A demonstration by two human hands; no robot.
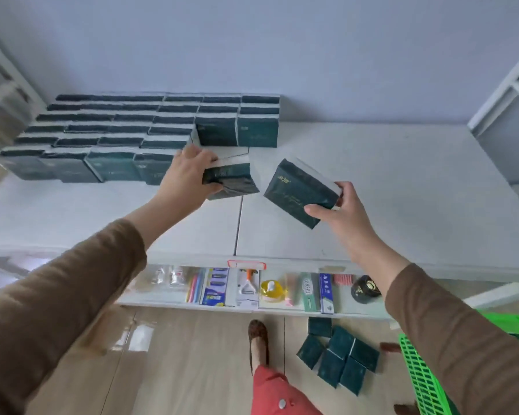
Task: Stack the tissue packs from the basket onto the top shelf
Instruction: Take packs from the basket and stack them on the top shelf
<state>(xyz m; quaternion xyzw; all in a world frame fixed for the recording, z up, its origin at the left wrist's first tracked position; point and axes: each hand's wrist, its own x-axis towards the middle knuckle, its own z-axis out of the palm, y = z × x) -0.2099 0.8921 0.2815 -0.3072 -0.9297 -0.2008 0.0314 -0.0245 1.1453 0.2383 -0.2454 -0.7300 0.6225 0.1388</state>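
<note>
Dark green tissue packs (pixel 150 130) stand stacked in stepped rows along the back left of the white top shelf (pixel 372 181). My left hand (pixel 189 175) grips one dark green pack (pixel 234 178) just in front of the rows, beside the lowest front row. My right hand (pixel 339 208) holds a second dark green pack (pixel 300 190), tilted, above the shelf's middle. Several more packs (pixel 339 357) lie on the floor below. The green basket (pixel 423 375) shows at the lower right, partly behind my right sleeve.
A lower shelf (pixel 252 307) carries toothpaste boxes, a razor pack, a yellow item and a black jar. White frames stand at the far left and right. My foot (pixel 258 339) stands on the wood floor near the loose packs.
</note>
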